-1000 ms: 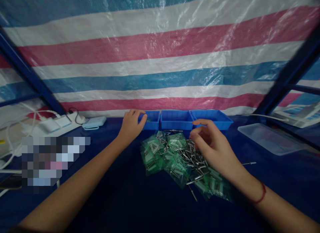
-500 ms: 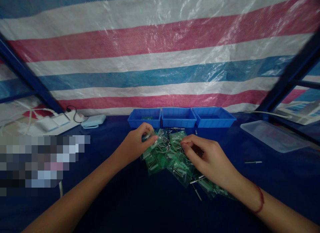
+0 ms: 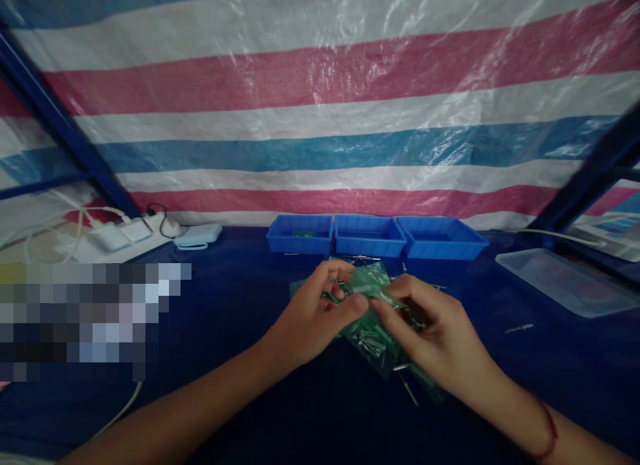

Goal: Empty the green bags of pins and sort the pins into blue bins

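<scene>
Above the middle of the table, a small green-tinted clear plastic bag [image 3: 373,278] is between my hands. My right hand [image 3: 435,328] pinches its right side between thumb and fingers. At its left edge, my left hand [image 3: 310,312] has curled fingers and the thumb pressed against it. Beneath both hands lies a heap of similar green bags [image 3: 373,345] holding thin silver pieces that look like pop rivets. A loose rivet [image 3: 409,390] lies in front of the heap. The hands hide part of the pile.
Three blue bins [image 3: 370,235] stand in a row behind the heap; the left one has a green bag inside. A clear plastic lid [image 3: 565,282] and a loose rivet [image 3: 520,328] lie to the right. A power strip [image 3: 123,242] and a light-blue case [image 3: 199,236] are at left.
My left hand has moved right toward my right hand. A green bag is now raised between them. The view has shifted slightly left.
</scene>
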Tool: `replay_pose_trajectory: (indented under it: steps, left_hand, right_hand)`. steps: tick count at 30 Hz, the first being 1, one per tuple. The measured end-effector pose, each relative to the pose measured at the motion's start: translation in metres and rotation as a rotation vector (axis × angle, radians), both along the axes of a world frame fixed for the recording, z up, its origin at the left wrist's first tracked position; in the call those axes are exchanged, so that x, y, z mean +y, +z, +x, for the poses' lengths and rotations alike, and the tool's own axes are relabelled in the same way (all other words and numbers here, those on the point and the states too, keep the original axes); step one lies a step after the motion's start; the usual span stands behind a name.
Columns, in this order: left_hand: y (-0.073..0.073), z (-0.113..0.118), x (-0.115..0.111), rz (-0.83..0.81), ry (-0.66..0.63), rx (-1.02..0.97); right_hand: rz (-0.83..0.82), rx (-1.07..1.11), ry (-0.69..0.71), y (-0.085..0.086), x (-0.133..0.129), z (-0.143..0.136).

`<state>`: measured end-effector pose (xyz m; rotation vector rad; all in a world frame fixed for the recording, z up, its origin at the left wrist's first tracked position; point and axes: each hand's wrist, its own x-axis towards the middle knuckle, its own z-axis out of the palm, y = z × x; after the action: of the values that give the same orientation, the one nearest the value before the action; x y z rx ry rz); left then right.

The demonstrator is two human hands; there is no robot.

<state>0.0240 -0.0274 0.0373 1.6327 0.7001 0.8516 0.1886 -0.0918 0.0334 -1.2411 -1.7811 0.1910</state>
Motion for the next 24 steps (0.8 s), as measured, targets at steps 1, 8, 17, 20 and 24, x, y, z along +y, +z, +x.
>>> replay_pose_trajectory:
  steps: [1,8,17,20,24]
  left_hand:
    - [-0.002,0.0,0.002,-0.037,0.008,0.021]
    - [-0.001,0.001,0.003,-0.226,-0.203,0.089]
    - [0.005,-0.008,0.011,0.179,0.101,0.092]
    - [0.005,-0.013,0.013,0.503,0.196,0.184]
    - [0.004,-0.016,0.009,0.843,0.05,0.19]
  right_hand:
    - [0.094,-0.057,0.014,0.002,0.0,0.003]
    - [0.296,-0.213,0.067,0.006,0.001,0.007]
    - [-0.059,0.256,-0.045,0.004,-0.001,0.003]
    - [-0.312,0.474,0.09,0.005,-0.001,-0.002]
    - [-0.53,0.664,0.228,0.004,0.001,-0.008]
